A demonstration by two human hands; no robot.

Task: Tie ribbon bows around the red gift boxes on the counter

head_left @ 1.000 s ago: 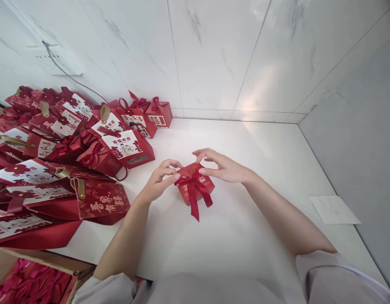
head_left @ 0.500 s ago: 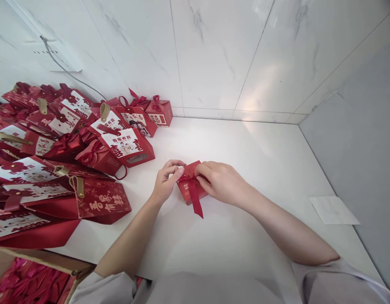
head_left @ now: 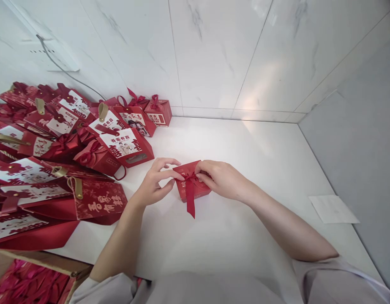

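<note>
A small red gift box (head_left: 201, 192) sits on the white table in front of me, with a red ribbon (head_left: 190, 198) tied about its top. One ribbon tail hangs over the near side onto the tabletop. At the box's left edge is my left hand (head_left: 155, 181), its fingers spread and the index fingertip touching the ribbon near the knot. My right hand (head_left: 225, 179) pinches the ribbon at the right of the knot with thumb and forefinger. The piece between those fingers is mostly hidden.
Many red gift boxes with handles and bows crowd the left; a red box with a window (head_left: 140, 147) is among the nearest. An open carton (head_left: 64, 264) of ribboned red items stands lower left. A white paper (head_left: 334, 209) lies at the right edge, and a tiled wall (head_left: 210, 55) rises behind.
My left hand has shifted left and its fingers have spread, leaving only the index at the ribbon. The box has turned slightly and the hanging tail has swung left. My right hand keeps its pinch.
</note>
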